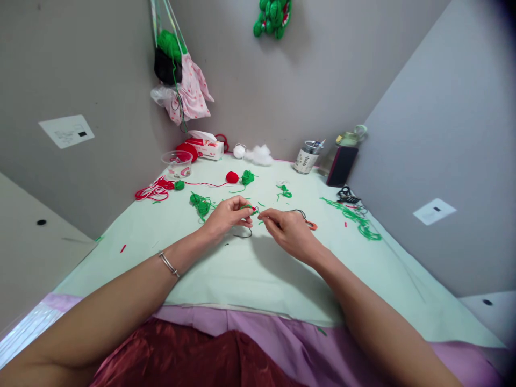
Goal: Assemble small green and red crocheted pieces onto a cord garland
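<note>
Above the middle of the table, my left hand [229,215] pinches a small green and red yarn piece [252,208] between thumb and fingertips. Close to its right side, my right hand [288,228] is closed in a pinch at the piece's edge. Whatever lies between those right fingertips is too small to make out. A dark thread [244,235] curls on the cloth below my left fingers. Partly hidden behind my right hand is an orange object [311,226] beside a black loop. Left of my left hand lies a tangle of green yarn pieces [200,205].
Farther back are a red yarn ball [232,177], a green bundle [247,177], white stuffing [260,155] and a tissue box [207,149]. A clear tub [178,165] stands at left. At right are a pen cup [306,158], a phone [342,166], black scissors [346,195] and green strands [358,219].
</note>
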Action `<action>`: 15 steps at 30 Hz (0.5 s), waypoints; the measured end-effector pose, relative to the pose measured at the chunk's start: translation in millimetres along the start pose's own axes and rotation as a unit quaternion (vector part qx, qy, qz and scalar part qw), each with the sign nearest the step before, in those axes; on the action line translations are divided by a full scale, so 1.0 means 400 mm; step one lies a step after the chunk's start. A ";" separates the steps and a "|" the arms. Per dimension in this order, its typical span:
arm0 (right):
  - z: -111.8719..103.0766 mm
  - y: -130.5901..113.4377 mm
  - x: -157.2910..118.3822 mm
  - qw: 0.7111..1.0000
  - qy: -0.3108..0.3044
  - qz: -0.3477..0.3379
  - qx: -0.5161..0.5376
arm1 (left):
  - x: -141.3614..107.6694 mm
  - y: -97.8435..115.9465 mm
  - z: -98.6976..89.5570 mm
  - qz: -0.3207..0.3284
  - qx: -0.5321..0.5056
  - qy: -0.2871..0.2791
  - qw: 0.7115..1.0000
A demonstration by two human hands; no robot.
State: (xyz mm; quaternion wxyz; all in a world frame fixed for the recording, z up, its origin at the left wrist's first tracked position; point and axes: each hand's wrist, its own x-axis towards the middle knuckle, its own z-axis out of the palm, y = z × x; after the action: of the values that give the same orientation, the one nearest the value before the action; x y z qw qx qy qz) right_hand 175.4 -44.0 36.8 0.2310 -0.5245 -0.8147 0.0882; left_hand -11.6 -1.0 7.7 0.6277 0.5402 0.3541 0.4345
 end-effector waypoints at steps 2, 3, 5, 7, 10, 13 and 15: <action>0.000 -0.003 0.001 1.000 -0.010 0.014 0.001 | 0.000 -0.006 0.001 0.015 0.027 0.000 1.000; 0.000 -0.005 0.001 1.000 -0.016 0.023 0.005 | 0.000 -0.010 0.002 0.030 0.046 0.002 0.999; 0.001 -0.007 0.002 0.999 -0.029 0.037 0.014 | -0.002 -0.018 0.005 0.066 0.092 0.009 0.994; 0.005 -0.009 0.003 0.998 -0.038 0.048 0.026 | -0.004 -0.027 0.008 0.103 0.139 0.019 0.985; 0.015 -0.010 0.005 0.996 -0.031 0.059 0.055 | -0.008 -0.039 0.013 0.139 0.185 0.028 0.973; 0.027 -0.009 0.008 0.992 -0.011 0.075 0.102 | -0.012 -0.048 0.017 0.166 0.205 0.025 0.964; 0.031 -0.005 0.010 0.985 -0.011 0.088 0.150 | -0.014 -0.051 0.018 0.192 0.222 0.024 0.956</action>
State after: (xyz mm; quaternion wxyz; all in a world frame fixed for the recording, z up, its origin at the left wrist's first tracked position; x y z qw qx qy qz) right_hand 166.4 -40.1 27.8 0.2898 -0.5524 -0.7454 0.2350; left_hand -3.9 -9.7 -11.5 0.3880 0.7134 0.3456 0.4702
